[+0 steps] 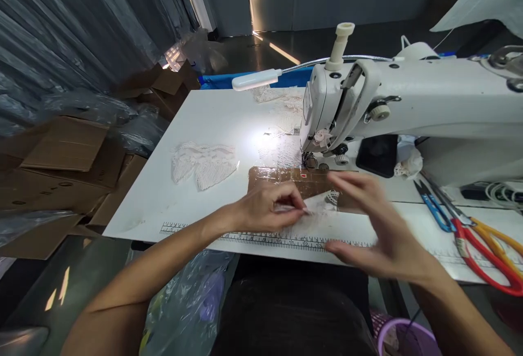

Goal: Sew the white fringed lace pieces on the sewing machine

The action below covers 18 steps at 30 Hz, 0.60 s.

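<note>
Between thumb and fingertips, my left hand (272, 207) pinches the edge of a small white lace piece (316, 215) at the front of the sewing table. My right hand (373, 228), a little blurred, is just right of the lace with its thumb and fingers spread apart and nothing in them. Under the lace lies a brown taped patch (290, 180) on the table top. Beyond it stands the white sewing machine (327, 110), its needle area just past the patch. Another lace piece (204, 164) lies flat on the left of the table.
More lace (281, 110) lies behind the needle under a lit lamp (256, 79). Blue snips (435, 209) and red-handled scissors (478, 247) rest at right. A printed ruler (261, 240) runs along the table's front. Cardboard boxes (61, 165) stand left; a purple basket (404, 326) is below.
</note>
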### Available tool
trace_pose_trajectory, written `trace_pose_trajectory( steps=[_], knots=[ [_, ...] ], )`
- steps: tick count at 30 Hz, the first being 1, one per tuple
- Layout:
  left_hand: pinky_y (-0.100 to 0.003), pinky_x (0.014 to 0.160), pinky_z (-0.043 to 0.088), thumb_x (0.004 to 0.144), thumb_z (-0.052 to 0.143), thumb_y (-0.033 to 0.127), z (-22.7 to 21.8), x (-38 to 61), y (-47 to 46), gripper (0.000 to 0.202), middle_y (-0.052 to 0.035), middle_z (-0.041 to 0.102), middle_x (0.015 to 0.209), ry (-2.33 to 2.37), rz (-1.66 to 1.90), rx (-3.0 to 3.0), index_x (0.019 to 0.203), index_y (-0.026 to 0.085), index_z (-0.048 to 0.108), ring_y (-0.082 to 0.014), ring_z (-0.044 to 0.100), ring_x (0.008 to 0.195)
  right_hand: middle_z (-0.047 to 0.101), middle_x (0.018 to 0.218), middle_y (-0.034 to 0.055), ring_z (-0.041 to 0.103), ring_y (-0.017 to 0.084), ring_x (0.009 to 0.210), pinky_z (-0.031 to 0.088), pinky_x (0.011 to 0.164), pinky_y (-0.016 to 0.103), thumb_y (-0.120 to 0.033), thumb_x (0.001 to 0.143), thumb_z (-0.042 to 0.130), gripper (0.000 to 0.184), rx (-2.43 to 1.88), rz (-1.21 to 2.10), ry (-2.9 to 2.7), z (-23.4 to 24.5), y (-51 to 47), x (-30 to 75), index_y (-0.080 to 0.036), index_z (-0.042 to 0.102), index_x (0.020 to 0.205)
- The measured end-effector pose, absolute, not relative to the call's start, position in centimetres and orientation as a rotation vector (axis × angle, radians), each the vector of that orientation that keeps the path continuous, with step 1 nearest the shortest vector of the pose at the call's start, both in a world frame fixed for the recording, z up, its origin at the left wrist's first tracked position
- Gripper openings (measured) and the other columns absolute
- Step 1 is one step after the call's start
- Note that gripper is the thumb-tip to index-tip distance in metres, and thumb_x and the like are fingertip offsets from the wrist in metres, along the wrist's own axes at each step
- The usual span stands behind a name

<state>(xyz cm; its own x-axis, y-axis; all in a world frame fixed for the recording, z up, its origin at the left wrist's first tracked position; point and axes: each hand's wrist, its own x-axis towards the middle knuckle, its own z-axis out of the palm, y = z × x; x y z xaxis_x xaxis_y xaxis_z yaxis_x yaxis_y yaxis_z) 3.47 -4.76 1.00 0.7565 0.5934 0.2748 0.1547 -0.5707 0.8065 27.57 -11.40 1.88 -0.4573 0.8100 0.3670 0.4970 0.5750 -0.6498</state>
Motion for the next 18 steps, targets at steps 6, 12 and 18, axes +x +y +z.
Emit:
trace_pose_trajectory(
  steps=[6, 12, 18],
  knots=[
    [-0.023, 0.065, 0.057, 0.089, 0.064, 0.03, 3.3, 1.9, -5.9, 0.018, -0.0051, 0.069, 0.093, 0.833, 0.703, 1.847, 0.099, 0.016, 0.061, -0.0115, 0.066, 0.076, 0.064, 0.112, 0.0075, 0.061, 0.022, 0.101, 0.05, 0.091, 0.038, -0.04, 0.092, 0.06, 0.022, -0.935, 1.32, -2.32, 0.3, -7.3, 27.5, -0.022, 0.071, 0.099],
    [-0.033, 0.075, 0.053, 0.097, 0.049, 0.034, 0.9, 0.5, -0.3, 0.029, -0.0089, 0.067, 0.105, 1.119, 0.477, 2.366, 0.116, 0.016, 0.061, -0.018, 0.064, 0.087, 0.056, 0.062, -0.0002, 0.047, 0.014, 0.053, 0.036, 0.046, 0.026, -0.056, 0.089, 0.056, 0.039, -1.39, 1.408, -2.009, -0.2, -4.2, 29.3, -0.02, 0.069, 0.083],
    [-0.041, 0.091, 0.048, 0.099, 0.041, 0.032, -1.8, 4.4, 7.6, 0.031, -0.0119, 0.062, 0.121, 1.107, 0.388, 2.657, 0.113, 0.017, 0.064, -0.0252, 0.06, 0.108, 0.055, 0.06, -0.0009, 0.045, 0.015, 0.051, 0.032, 0.047, 0.027, -0.053, 0.083, 0.058, 0.033, -1.715, 0.947, -1.912, -1.5, -2.6, 29.6, -0.022, 0.063, 0.075]
  ],
)
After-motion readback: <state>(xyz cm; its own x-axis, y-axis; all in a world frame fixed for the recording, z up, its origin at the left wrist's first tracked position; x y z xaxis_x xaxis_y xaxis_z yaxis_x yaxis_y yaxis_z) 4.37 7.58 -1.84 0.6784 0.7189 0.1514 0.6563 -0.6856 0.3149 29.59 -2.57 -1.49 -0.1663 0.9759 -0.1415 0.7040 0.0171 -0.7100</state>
